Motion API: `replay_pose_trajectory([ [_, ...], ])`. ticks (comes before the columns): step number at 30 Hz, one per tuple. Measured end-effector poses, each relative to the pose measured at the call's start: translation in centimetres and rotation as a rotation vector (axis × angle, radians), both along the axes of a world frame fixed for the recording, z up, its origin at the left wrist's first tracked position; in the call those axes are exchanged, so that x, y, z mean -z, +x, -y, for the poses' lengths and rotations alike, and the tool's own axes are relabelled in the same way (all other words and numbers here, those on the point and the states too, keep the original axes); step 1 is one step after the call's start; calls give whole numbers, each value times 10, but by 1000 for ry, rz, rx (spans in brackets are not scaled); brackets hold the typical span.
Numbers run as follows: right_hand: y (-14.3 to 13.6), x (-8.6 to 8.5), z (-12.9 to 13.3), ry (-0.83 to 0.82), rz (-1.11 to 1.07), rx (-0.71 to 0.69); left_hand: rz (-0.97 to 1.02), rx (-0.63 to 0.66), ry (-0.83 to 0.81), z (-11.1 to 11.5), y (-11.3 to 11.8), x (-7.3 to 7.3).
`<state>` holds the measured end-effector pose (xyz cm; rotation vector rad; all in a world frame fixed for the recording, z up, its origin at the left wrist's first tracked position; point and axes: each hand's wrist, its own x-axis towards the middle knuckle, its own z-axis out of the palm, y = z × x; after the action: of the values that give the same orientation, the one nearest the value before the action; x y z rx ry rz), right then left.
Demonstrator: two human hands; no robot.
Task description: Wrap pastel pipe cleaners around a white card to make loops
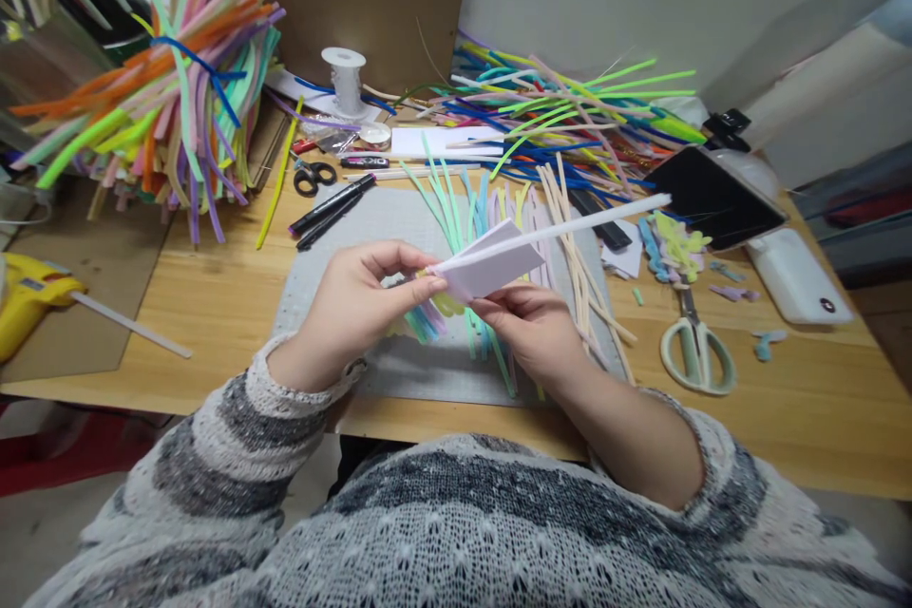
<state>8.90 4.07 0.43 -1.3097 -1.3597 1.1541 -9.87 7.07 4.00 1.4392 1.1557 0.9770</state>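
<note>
A folded piece of white card (491, 268) is held up above the grey cutting mat (320, 304). A white pipe cleaner (605, 217) runs along the card and sticks out past its right end. My left hand (363, 304) pinches the card's left end between thumb and fingers. At the card's lower right edge, my right hand (538, 328) is closed with its fingertips on the card. Bits of blue and yellow fuzzy stem show under the card by the left fingers; whether they are held cannot be made out. Mint green pipe cleaners (446, 199) lie behind on the mat.
A big tied bundle of coloured pipe cleaners (192, 85) stands at the left, above a yellow glue gun (35, 294). White-handled scissors (694, 347) lie at the right, near a dark tablet (716, 198). Black markers (332, 209) and a spool (346, 81) sit behind.
</note>
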Motion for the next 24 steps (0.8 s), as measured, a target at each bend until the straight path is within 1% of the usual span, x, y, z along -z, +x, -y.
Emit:
replay_pose_trajectory([
  [4, -2, 0, 1, 15, -14, 35, 5, 15, 9, 0, 1, -1],
  [7, -3, 1, 2, 11, -11, 38, 9, -4, 20, 0, 1, 0],
  [12, -4, 2, 3, -2, 16, 34, -54, -35, 59, 0, 1, 1],
  [20, -3, 6, 5, -24, -13, 25, -181, -51, 128, 2, 1, -3],
  [24, -4, 7, 5, -8, -7, 5, -169, -35, 158, 2, 0, -2],
])
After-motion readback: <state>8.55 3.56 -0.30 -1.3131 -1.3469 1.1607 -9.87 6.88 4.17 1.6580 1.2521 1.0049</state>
